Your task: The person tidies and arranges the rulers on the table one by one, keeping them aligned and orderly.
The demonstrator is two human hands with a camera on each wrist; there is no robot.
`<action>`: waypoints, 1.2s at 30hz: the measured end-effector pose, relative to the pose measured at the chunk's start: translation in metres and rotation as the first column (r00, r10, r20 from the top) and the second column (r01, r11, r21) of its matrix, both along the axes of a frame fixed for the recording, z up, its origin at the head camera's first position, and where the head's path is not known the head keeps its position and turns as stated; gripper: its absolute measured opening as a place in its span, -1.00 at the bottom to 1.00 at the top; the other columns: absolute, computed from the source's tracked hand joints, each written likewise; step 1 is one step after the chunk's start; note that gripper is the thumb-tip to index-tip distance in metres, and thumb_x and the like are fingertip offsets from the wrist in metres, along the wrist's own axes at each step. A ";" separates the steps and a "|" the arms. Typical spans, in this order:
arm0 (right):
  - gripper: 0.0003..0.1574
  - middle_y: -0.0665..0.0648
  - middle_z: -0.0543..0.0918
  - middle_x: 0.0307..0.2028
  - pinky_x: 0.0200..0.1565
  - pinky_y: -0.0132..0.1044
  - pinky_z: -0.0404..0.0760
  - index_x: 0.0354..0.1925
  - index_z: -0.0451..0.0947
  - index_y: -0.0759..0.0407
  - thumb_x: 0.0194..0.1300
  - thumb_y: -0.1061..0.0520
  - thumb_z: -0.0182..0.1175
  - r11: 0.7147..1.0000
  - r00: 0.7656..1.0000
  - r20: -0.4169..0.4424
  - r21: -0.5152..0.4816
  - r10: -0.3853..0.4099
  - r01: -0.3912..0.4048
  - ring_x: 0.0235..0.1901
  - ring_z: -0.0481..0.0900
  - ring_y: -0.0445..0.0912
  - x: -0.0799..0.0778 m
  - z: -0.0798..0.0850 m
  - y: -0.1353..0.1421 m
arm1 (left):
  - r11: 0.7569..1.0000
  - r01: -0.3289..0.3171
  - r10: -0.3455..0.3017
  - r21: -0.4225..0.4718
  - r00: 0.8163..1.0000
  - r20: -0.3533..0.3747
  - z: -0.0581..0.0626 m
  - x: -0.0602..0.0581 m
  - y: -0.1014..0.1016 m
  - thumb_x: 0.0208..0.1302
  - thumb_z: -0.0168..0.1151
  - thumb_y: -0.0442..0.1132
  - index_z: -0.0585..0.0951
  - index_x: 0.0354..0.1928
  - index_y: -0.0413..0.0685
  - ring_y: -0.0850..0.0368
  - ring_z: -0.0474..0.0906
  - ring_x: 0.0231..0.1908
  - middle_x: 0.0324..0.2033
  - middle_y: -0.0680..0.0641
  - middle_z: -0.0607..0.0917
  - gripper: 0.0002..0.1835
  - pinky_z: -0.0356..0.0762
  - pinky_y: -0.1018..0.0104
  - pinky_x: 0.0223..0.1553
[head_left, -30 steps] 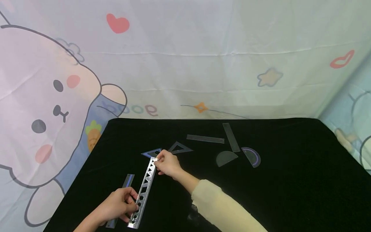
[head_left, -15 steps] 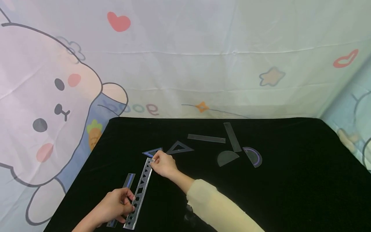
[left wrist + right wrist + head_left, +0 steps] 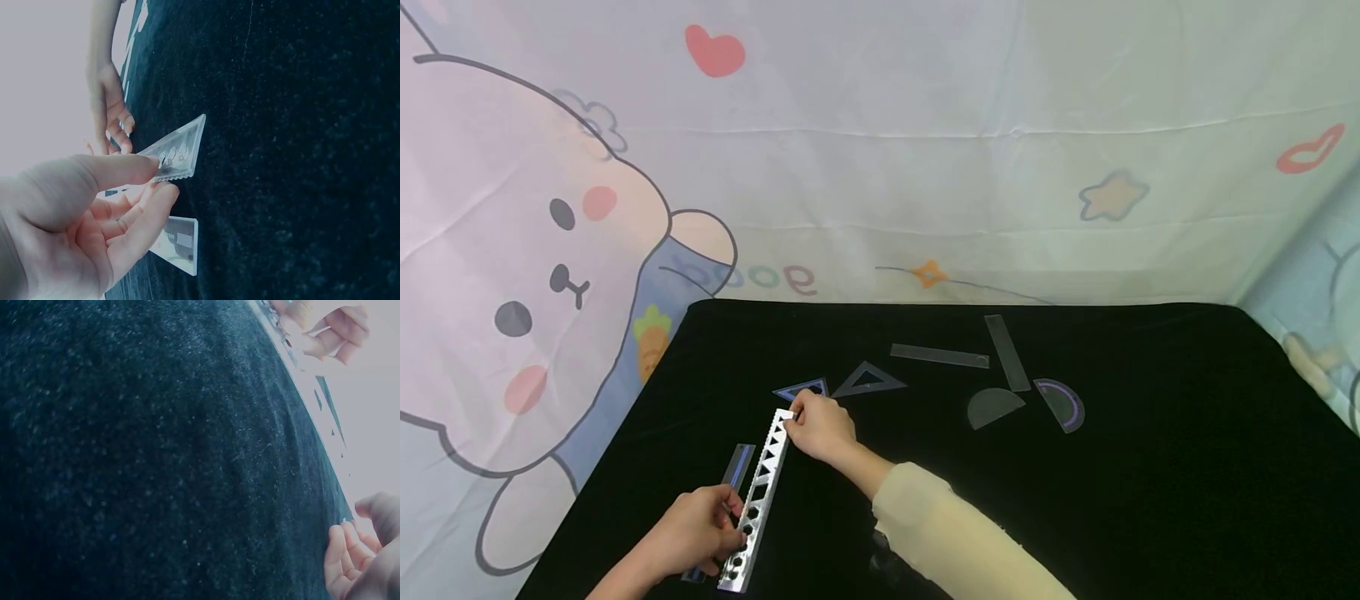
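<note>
A clear template ruler (image 3: pixel 761 487) with cut-out triangles, a square and round holes slants across the left of the head view. The left hand (image 3: pixel 694 529) pinches its near end between thumb and fingers, as the left wrist view confirms. At its far end, the right hand (image 3: pixel 822 427) pinches the ruler's edge. Just left of it lies a ruler with a blue stripe (image 3: pixel 741 467), partly hidden by the left hand. Beyond the right hand is a small blue-edged set square (image 3: pixel 801 389), partly covered by the fingers.
On the black cloth (image 3: pixel 1150 500) lie a clear set square (image 3: pixel 868 381), two clear rulers, one crosswise (image 3: pixel 940 356) and one slanted (image 3: pixel 1007 352), a plain protractor (image 3: pixel 995 407) and a purple-banded protractor (image 3: pixel 1061 405). A printed curtain (image 3: pixel 925 167) hangs behind.
Both hands have shifted the template ruler slightly left, closer to the blue-striped ruler. The head view has turned a little. The other drawing tools stay in place.
</note>
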State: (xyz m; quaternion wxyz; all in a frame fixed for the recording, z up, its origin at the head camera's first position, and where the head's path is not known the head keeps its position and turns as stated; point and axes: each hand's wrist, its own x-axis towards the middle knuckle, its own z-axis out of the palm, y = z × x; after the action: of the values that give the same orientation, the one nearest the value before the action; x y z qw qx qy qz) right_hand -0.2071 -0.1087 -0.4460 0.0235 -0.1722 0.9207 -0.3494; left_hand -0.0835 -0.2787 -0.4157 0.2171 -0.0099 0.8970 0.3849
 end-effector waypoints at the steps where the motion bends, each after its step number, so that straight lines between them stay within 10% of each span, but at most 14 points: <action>1: -0.81 -0.15 0.56 -0.50 -0.57 -0.43 0.34 -0.27 0.51 0.00 0.13 -0.01 0.22 1.000 1.000 -0.007 0.009 0.000 0.000 -0.58 0.43 -0.30 0.000 0.000 0.000 | 1.000 -0.002 0.002 -0.011 1.000 -0.011 0.000 0.000 0.001 -0.06 0.30 -0.41 0.47 -0.33 -0.17 0.15 0.53 -0.65 -0.62 -0.03 0.52 -0.77 0.58 0.26 -0.65; 36: -0.59 0.05 0.52 -0.16 -0.57 -0.44 0.38 0.00 0.46 -0.04 0.19 -0.08 0.21 0.959 0.988 0.011 0.238 0.154 -0.152 -0.51 0.44 -0.20 0.001 0.002 0.002 | 0.990 -0.013 0.008 -0.143 0.999 -0.037 0.002 0.000 0.008 -0.08 0.35 -0.40 0.47 -0.32 -0.14 0.14 0.51 -0.68 -0.64 -0.05 0.52 -0.73 0.55 0.33 -0.67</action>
State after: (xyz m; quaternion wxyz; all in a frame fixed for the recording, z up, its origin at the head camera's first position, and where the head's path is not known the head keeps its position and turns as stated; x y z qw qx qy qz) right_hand -0.2062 -0.1071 -0.4436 0.0676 -0.2403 0.9399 -0.2331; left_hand -0.0830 -0.2711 -0.4138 0.1973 -0.0230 0.9262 0.3205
